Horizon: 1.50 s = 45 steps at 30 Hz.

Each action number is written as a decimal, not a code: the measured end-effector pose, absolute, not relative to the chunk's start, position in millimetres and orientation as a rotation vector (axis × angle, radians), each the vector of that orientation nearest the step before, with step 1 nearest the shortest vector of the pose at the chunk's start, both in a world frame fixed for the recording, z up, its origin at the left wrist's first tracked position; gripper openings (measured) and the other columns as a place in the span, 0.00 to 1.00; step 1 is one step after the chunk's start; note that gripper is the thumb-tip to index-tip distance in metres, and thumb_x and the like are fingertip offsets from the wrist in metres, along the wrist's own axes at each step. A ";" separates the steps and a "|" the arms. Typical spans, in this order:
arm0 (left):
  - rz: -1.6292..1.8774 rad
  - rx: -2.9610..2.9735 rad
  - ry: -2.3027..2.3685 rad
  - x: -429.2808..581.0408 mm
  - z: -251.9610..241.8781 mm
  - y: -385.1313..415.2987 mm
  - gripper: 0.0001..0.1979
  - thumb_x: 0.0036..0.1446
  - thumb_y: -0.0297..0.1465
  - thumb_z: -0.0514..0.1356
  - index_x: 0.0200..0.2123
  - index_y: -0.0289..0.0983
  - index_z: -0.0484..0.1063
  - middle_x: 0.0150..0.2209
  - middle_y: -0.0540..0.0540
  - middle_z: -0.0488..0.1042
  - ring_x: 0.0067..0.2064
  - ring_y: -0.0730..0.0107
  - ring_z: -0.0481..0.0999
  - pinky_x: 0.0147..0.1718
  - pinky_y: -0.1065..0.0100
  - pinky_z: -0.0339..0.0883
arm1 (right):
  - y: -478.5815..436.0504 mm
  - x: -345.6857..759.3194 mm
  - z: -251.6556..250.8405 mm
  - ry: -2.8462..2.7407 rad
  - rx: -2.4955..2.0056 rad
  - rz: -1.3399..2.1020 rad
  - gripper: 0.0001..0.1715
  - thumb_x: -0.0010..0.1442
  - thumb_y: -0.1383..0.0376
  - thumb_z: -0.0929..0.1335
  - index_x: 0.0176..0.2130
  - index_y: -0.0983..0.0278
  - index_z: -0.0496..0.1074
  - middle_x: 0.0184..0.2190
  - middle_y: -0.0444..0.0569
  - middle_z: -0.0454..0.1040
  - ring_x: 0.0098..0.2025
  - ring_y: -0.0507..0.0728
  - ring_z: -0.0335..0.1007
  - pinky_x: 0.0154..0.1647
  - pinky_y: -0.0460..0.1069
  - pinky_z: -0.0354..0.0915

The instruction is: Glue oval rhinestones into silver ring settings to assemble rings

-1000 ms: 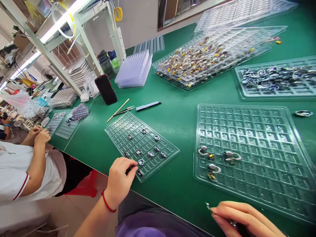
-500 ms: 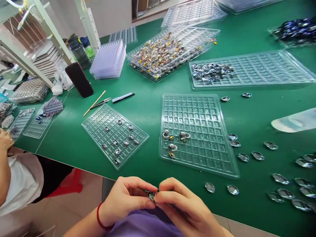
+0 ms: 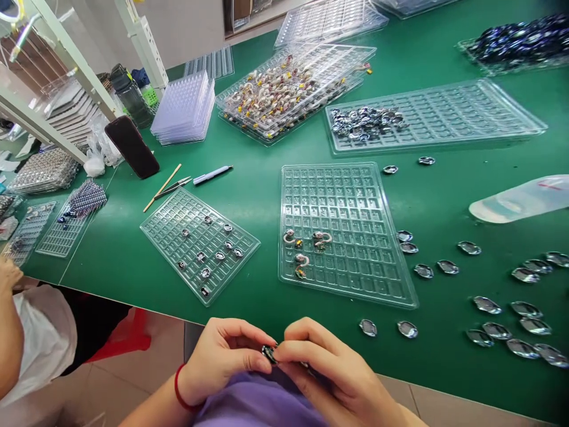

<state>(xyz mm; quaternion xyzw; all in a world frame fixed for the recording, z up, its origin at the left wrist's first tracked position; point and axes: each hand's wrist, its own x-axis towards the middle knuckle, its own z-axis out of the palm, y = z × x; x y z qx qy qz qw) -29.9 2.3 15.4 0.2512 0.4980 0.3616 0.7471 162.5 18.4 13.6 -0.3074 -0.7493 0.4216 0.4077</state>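
Between both hands, just off the table's front edge, is a small shiny metal oval piece [image 3: 268, 353]. My left hand [image 3: 233, 350], with a red band at the wrist, pinches it between thumb and forefinger. From the other side my right hand [image 3: 326, 367] presses its thumb and fingertips onto the same piece, partly hiding it. Ahead lies a clear compartment tray [image 3: 351, 201] with a few curled white-and-yellow components [image 3: 301, 261] in its left part. A second clear tray [image 3: 173, 213], turned at an angle, holds several small metal pieces [image 3: 220, 255].
Loose silver ovals [image 3: 488, 305] lie scattered at the right beside a translucent flat strip [image 3: 520, 198]. Farther back are a tray of curled components [image 3: 275, 95] and a tray of metal pieces [image 3: 448, 112]. A phone [image 3: 132, 146], tweezers [image 3: 173, 187] and a pen [image 3: 212, 174] lie left. A co-worker's arm [image 3: 9, 332] shows at far left.
The camera view has shifted slightly, so the table's contents appear farther left. Both hands keep hold of the oval piece, which has turned a little and shows darker.
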 end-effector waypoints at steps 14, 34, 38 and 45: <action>0.939 0.484 1.033 -22.2 8.7 -0.7 0.14 0.28 0.27 0.79 0.23 0.37 0.82 0.23 0.48 0.82 0.24 0.74 0.78 0.24 0.76 0.71 | 13.8 159.9 19.3 -1.797 -0.784 1.136 0.11 0.63 0.74 0.64 0.42 0.61 0.72 0.30 0.46 0.69 0.28 0.49 0.68 0.27 0.41 0.68; 0.891 0.441 1.026 -14.8 13.2 6.6 0.15 0.25 0.33 0.80 0.19 0.36 0.82 0.20 0.47 0.80 0.22 0.76 0.74 0.23 0.75 0.64 | 17.3 164.0 22.9 -1.608 -0.871 1.374 0.07 0.60 0.67 0.71 0.38 0.58 0.80 0.28 0.45 0.71 0.26 0.49 0.69 0.25 0.41 0.66; 0.913 0.430 0.986 -14.5 15.7 5.4 0.14 0.34 0.34 0.78 0.26 0.36 0.84 0.23 0.47 0.82 0.23 0.74 0.76 0.26 0.73 0.68 | 16.1 166.4 18.4 -1.512 -0.914 1.460 0.08 0.61 0.67 0.69 0.43 0.58 0.74 0.33 0.45 0.73 0.32 0.50 0.72 0.33 0.43 0.71; 0.901 0.450 0.973 -15.6 15.1 6.0 0.13 0.37 0.33 0.78 0.29 0.36 0.84 0.23 0.48 0.82 0.23 0.77 0.77 0.27 0.77 0.69 | 14.3 169.9 15.2 -1.571 -0.856 1.411 0.06 0.65 0.69 0.65 0.39 0.58 0.69 0.33 0.43 0.71 0.34 0.49 0.71 0.34 0.42 0.70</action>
